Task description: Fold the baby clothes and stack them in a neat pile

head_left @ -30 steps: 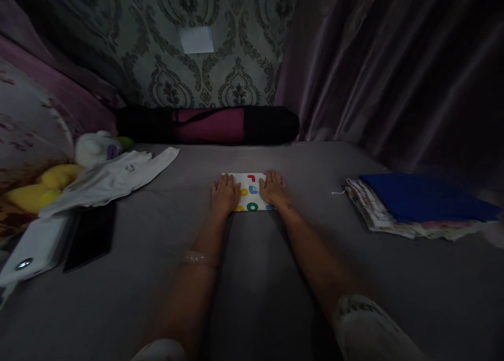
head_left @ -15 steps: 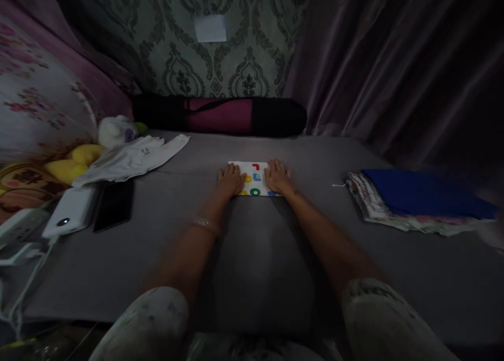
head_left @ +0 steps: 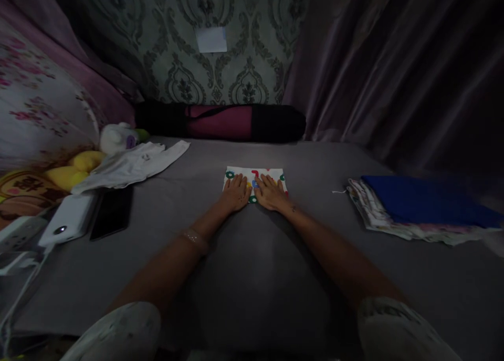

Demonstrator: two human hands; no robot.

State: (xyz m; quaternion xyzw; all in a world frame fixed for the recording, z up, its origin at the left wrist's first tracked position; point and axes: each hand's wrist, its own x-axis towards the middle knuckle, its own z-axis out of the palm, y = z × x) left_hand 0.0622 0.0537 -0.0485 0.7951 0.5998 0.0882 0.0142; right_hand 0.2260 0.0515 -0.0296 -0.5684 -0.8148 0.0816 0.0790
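A folded white cloth [head_left: 254, 172] printed with colourful shapes lies flat on the grey bed sheet [head_left: 244, 266], straight in front of me. My left hand [head_left: 237, 193] rests palm down on its left half, fingers stretched out. On the right half lies my right hand [head_left: 270, 192], also flat with the fingers spread. Both hands touch the cloth from above, thumbs close together near its middle. They cover part of the print and of the near edge.
Folded clothes with a blue piece [head_left: 421, 198] on top lie at the right. At the left are a white garment [head_left: 134, 166], a black phone [head_left: 113, 211], a white power bank [head_left: 69, 222] with a cable, and plush toys [head_left: 81, 166]. A long black-and-pink bag [head_left: 220, 122] lies along the wall.
My hands have moved inward from the cloth's two sides toward its middle, baring its left and right ends. The view has tilted slightly upward.
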